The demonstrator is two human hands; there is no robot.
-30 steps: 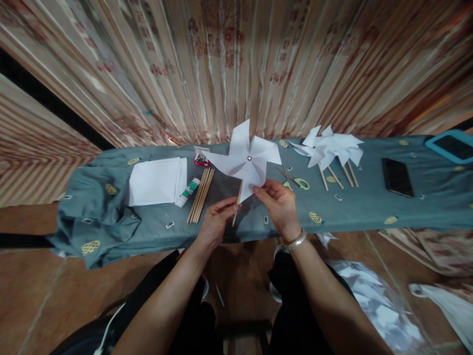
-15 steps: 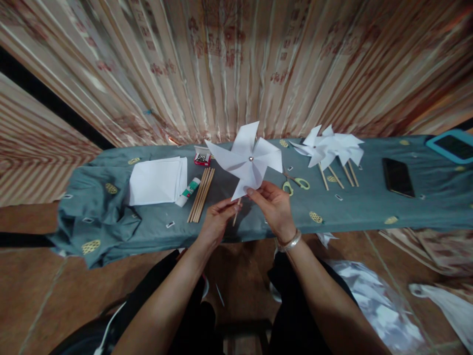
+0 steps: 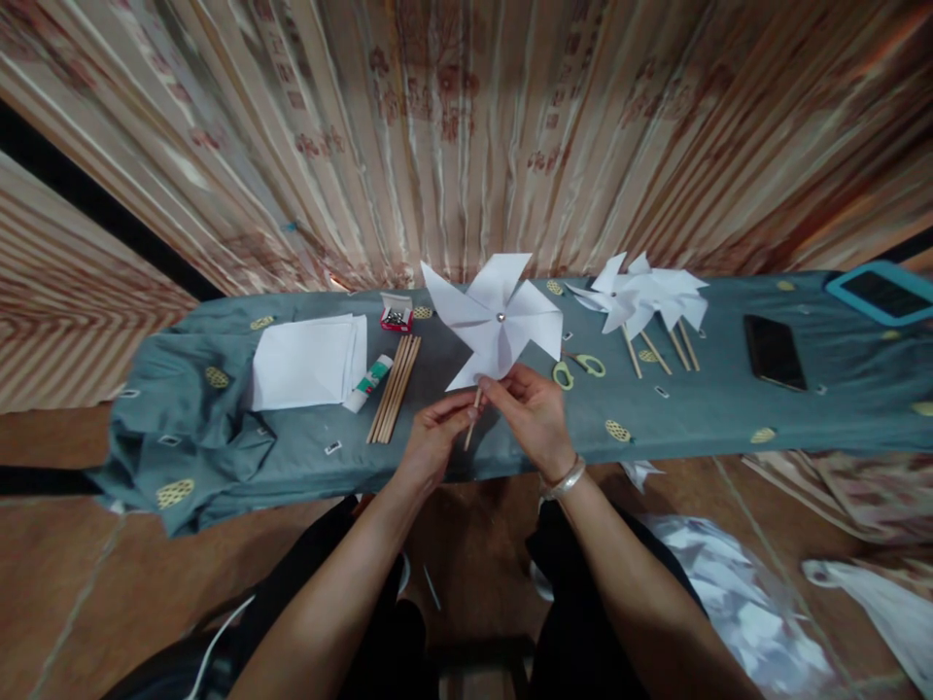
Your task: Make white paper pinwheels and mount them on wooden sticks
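Note:
A white paper pinwheel with a silver pin at its centre stands raised over the near middle of the table. Its wooden stick points down toward me between my hands. My left hand is closed on the stick, thumb and fingers pinching it. From the other side my right hand is closed on the stick too, just under the paper blades; its thumb lies along the stick and its other fingers are partly hidden. A silver bracelet circles my right wrist.
On the cloth-covered table are paper sheets, a glue stick, wooden sticks, a box of pins, scissors, several finished pinwheels, a phone and a blue-framed device. A plastic bag lies on the floor.
The pinwheel's blades have turned a little about the pin. Both hands stay on the stick, with my right thumb now beside it. The whole view has shifted slightly.

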